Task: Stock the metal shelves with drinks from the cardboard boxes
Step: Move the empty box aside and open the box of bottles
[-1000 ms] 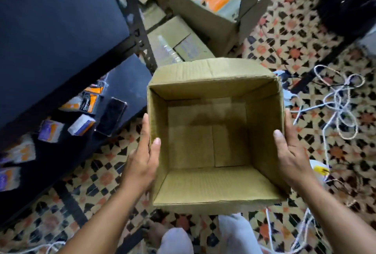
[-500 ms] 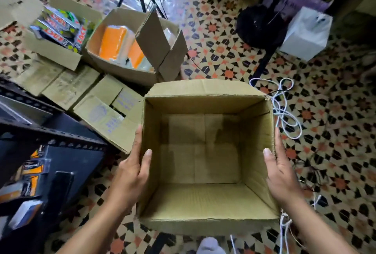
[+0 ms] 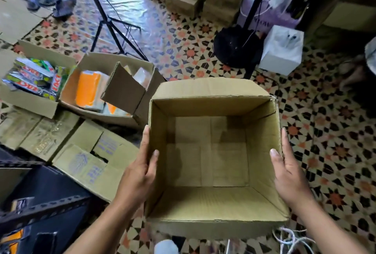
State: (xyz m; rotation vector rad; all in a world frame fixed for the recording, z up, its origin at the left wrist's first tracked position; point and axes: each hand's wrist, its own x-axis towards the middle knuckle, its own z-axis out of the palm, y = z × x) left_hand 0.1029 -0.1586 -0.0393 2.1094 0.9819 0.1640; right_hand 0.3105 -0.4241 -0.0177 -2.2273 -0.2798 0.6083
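The box (image 3: 203, 164) in the middle is open on top and empty. To its left, a second box (image 3: 114, 116) on the floor (image 3: 325, 131) holds orange packs (image 3: 88, 88). Further left, a third box (image 3: 30, 103) holds green and red packs (image 3: 34, 78). The middle box is plain brown card, and its far flap sticks out. The left hand (image 3: 140, 172) grips its left wall and the right hand (image 3: 289, 174) grips its right wall, thumbs inside, fingers outside. The hands are wide apart with the box between them. The shelf (image 3: 40, 209) is near left.
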